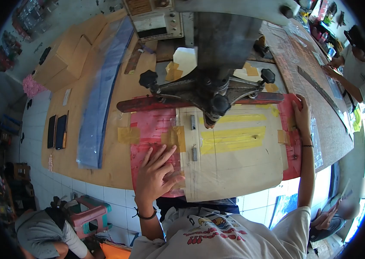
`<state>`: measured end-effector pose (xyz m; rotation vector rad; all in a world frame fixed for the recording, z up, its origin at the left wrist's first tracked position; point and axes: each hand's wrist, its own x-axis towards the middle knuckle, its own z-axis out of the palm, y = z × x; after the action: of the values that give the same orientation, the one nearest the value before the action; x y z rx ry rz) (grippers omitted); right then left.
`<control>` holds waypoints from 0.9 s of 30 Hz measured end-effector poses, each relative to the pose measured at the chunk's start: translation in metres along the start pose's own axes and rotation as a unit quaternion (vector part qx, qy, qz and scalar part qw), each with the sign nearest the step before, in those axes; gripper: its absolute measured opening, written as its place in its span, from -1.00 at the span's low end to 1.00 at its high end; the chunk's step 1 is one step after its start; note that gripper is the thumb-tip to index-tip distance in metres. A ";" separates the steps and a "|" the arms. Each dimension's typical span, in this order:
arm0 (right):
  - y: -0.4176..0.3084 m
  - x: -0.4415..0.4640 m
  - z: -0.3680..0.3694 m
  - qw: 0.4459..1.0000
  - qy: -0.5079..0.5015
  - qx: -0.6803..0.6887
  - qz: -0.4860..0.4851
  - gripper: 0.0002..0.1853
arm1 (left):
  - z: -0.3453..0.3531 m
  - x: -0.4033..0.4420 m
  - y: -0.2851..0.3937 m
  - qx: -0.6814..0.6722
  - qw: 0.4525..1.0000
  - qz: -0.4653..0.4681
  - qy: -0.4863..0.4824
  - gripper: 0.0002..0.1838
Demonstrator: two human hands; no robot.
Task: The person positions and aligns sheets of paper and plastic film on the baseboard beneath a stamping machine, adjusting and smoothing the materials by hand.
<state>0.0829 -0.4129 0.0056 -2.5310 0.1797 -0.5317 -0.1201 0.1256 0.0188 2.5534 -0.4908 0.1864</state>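
My left hand [155, 175] lies flat with fingers spread on the left part of a red sheet [141, 164], beside brown tape. On the right, my right hand [302, 115] grips the red sheet's far edge, fingers bent over it. Between the hands lies a tan board [238, 170] with yellow tape strips [234, 137] and two small grey metal blocks [194, 154] near its left side. A long metal bar [148, 104] of a press [217, 82] spans the sheet just above or on it; I cannot tell whether it touches.
Left of the sheet are a roll of blue clear plastic [100, 112], a cardboard box [68, 56] and two dark phone-like objects [61, 131]. A metal ruler [320, 93] lies at right. Other people are at right and lower left, near a stool [89, 213].
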 end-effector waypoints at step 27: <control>0.010 0.002 0.003 1.000 -0.001 0.012 -0.012 -0.57 | 0.001 0.000 0.002 0.002 1.000 0.002 0.012 -0.44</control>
<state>0.0858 -0.4206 -0.0017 -2.5120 0.1416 -0.5387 -0.1204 0.1236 0.0190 2.5507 -0.4882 0.2192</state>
